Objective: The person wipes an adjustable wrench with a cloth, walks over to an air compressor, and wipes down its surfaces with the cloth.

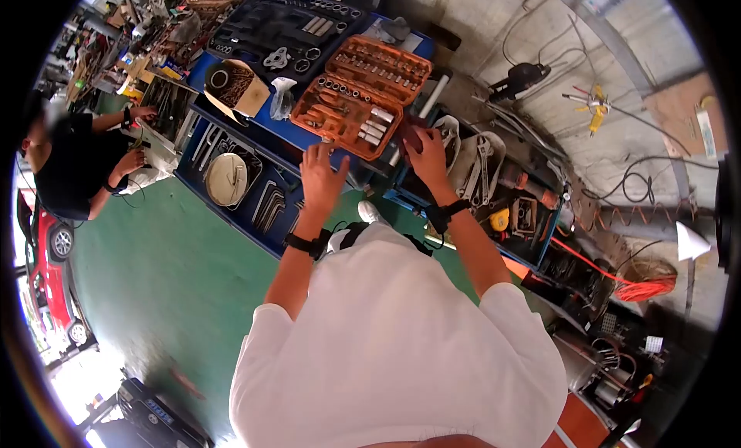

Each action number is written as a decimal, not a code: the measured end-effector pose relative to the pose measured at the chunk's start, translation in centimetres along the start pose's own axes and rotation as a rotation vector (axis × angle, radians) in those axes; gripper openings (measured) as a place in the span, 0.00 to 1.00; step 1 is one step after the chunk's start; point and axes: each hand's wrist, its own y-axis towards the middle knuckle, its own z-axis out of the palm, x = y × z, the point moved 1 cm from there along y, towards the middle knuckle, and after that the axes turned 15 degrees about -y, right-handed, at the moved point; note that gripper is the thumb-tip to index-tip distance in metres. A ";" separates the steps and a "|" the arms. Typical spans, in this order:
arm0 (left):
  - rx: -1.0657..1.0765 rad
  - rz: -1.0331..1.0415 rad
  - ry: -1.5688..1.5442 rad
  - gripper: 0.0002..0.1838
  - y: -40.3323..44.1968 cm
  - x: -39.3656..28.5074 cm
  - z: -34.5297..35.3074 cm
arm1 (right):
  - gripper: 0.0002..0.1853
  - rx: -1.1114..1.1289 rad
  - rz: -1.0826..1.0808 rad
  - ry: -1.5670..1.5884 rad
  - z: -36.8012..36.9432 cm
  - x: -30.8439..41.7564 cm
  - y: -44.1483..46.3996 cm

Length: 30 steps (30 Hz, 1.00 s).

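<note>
An orange socket set case (pixel 351 101) lies unfolded on the blue bench, with sockets and hand tools in its moulded slots. At its near edge is my left hand (pixel 323 176), fingers spread and nothing visible in them; whether it touches the case I cannot tell. My right hand (pixel 427 158) is beside the case's right corner, its fingers bent around a dark red object (pixel 414 130) whose kind is unclear. Just right of that hand, several wrenches (pixel 483 166) rest in an open blue drawer (pixel 532 261).
Behind the orange case lies a larger dark tool case (pixel 285 23). A box of small parts (pixel 239 93) and a plastic bag (pixel 282 97) sit to its left. Below is an open drawer with hex keys (pixel 270 205). A co-worker (pixel 85 158) stands at far left.
</note>
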 end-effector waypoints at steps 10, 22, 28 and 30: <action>-0.027 -0.200 0.046 0.21 1.0 3.4 1.2 | 0.22 -0.161 0.061 -0.344 0.6 -5.4 10.9; -0.139 -0.268 0.013 0.19 1.3 4.4 1.8 | 0.21 -0.006 0.144 -0.437 -0.8 -7.7 16.5; -0.136 -0.238 0.038 0.19 1.2 4.2 1.6 | 0.22 0.074 0.142 -0.412 -1.0 -7.1 13.8; -0.157 -0.215 0.044 0.19 1.3 4.5 1.4 | 0.24 0.047 0.138 -0.304 -0.3 -5.2 11.2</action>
